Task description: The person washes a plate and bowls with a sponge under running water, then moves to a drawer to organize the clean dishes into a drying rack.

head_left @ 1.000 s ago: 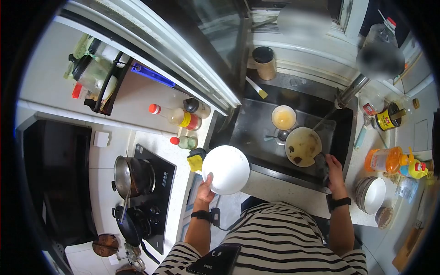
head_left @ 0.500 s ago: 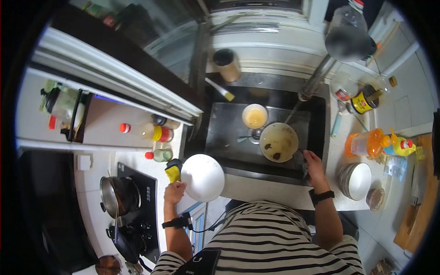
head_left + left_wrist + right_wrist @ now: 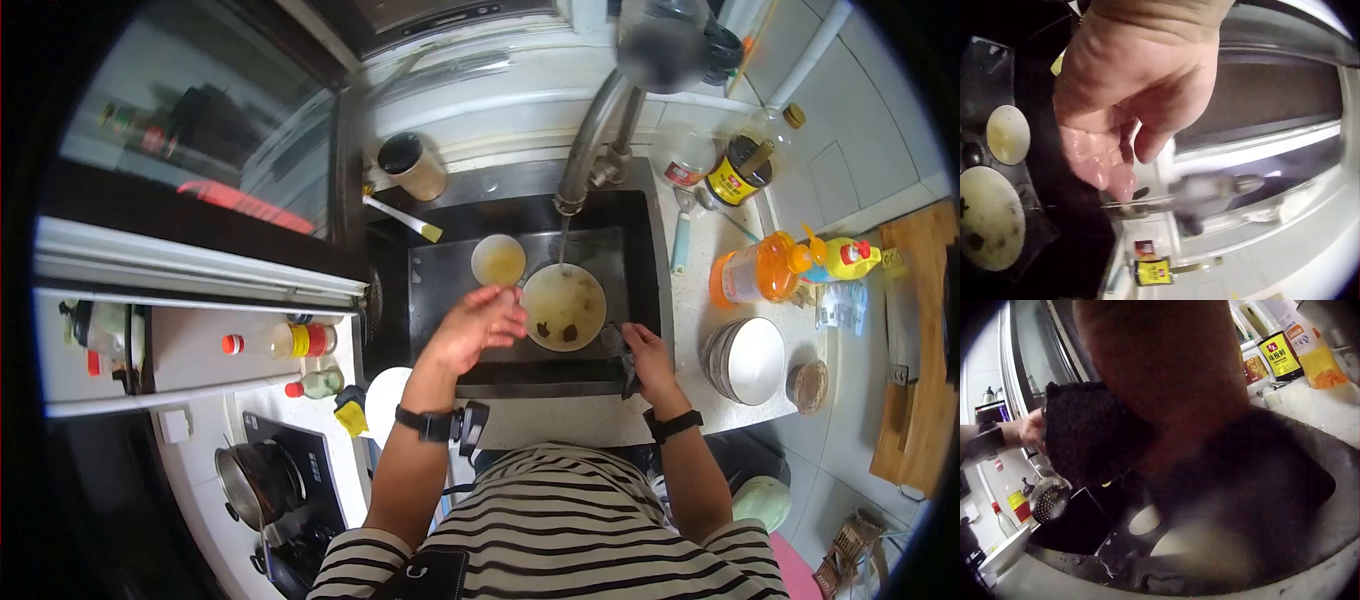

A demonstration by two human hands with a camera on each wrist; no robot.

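My left hand (image 3: 485, 325) is over the sink, fingers loosely bent and holding nothing; its fingertips look wet in the left wrist view. They overlap the near left rim of a large white bowl (image 3: 578, 312) with murky liquid and dark scraps. A thin stream from the faucet (image 3: 580, 170) runs down toward it. Behind sits a small bowl (image 3: 498, 262) of yellowish liquid. My right hand (image 3: 652, 362) grips a dark cloth (image 3: 622, 358) at the sink's near right edge. A white bowl (image 3: 385, 402) rests on the left counter, partly hidden by my left forearm.
A brush (image 3: 405, 218) lies at the sink's back left corner. Stacked bowls (image 3: 752, 362) and an orange soap bottle (image 3: 755, 272) stand on the right counter. A yellow sponge (image 3: 350, 412) and red-capped bottles are on the left. A perforated skimmer (image 3: 1050, 499) hangs beside the sink.
My left hand has let go of the white bowl, now on the left counter, and moved right over the sink. My right hand keeps its cloth. The head view has swung right.
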